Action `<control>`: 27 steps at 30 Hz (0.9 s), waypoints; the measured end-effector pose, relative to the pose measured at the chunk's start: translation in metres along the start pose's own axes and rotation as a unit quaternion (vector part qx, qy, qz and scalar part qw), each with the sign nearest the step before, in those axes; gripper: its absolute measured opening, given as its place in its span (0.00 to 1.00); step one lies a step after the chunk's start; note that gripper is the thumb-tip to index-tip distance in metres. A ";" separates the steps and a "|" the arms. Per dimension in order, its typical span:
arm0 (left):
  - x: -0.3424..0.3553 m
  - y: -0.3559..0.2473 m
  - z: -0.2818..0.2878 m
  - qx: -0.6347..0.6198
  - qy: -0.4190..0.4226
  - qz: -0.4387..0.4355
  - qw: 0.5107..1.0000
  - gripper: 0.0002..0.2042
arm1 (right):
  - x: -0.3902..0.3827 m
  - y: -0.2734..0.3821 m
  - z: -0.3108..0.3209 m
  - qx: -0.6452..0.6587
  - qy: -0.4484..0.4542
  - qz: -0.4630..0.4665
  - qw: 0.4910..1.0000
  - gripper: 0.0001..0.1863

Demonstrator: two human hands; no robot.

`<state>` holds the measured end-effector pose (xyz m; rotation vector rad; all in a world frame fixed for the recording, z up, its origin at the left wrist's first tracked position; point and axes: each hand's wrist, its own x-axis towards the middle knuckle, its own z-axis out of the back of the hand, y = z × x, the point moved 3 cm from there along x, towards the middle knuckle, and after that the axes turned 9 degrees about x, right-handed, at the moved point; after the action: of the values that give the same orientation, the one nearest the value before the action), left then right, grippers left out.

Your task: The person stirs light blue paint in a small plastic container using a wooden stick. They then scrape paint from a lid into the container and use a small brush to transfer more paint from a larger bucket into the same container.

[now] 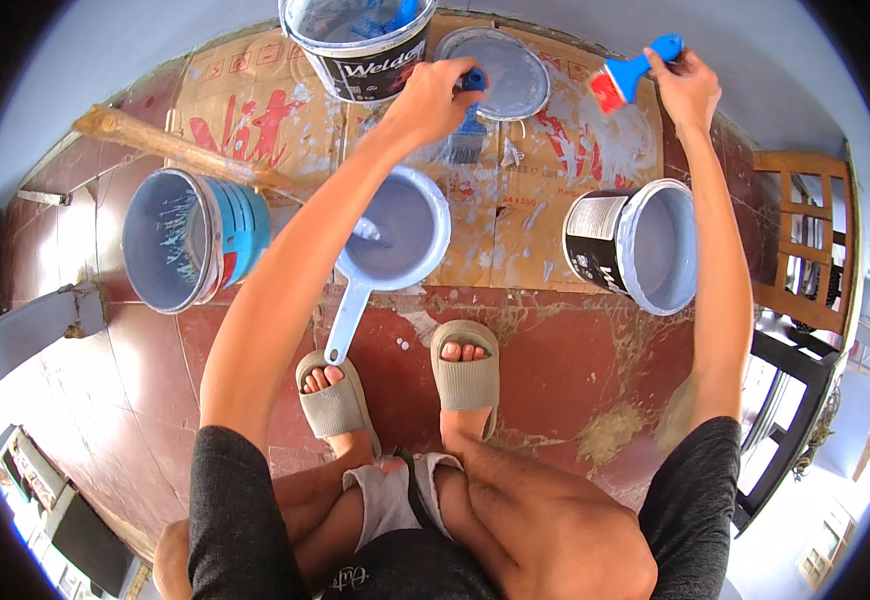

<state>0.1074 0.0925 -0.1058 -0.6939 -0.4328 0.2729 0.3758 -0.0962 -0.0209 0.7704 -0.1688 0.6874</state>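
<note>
My left hand grips a paintbrush with a blue handle and dark bristles, held over the cardboard just above a long-handled scoop pot of pale grey-blue paint. My right hand holds a second paintbrush with a blue handle and a red band, raised at the far right of the cardboard. Both arms reach forward from the lower edge. My feet in grey slides stand just behind the pot's handle.
A black-and-white paint bucket lies tilted at the right. At the left lies a blue bucket with a wooden stick beside it. Another bucket and a round lid sit at the far edge. A wooden chair stands right.
</note>
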 end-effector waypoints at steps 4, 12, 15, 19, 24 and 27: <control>0.003 0.011 -0.004 0.023 0.032 0.044 0.998 0.10 | -0.036 0.042 0.004 0.271 -0.132 0.062 0.951 0.16; 0.011 -0.001 -0.018 -0.018 0.029 -0.063 0.997 0.08 | -0.132 0.121 0.007 0.446 0.033 0.046 0.893 0.06; 0.018 -0.004 -0.013 0.006 0.027 -0.061 0.998 0.08 | -0.133 0.112 -0.004 0.438 0.073 0.011 0.896 0.06; 0.020 -0.015 -0.006 0.025 0.010 -0.010 1.000 0.08 | -0.120 0.070 -0.031 0.463 0.052 -0.048 0.884 0.14; 0.009 -0.004 -0.009 0.024 -0.011 -0.021 0.999 0.08 | -0.122 0.039 -0.074 0.432 0.008 -0.054 0.900 0.16; 0.010 -0.002 -0.014 0.008 -0.017 0.009 1.000 0.07 | -0.128 0.024 -0.097 0.378 0.004 -0.029 0.925 0.11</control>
<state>0.1224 0.0872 -0.1110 -0.6789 -0.4570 0.3046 0.2522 -0.0824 -0.1252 1.5066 0.1444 0.6988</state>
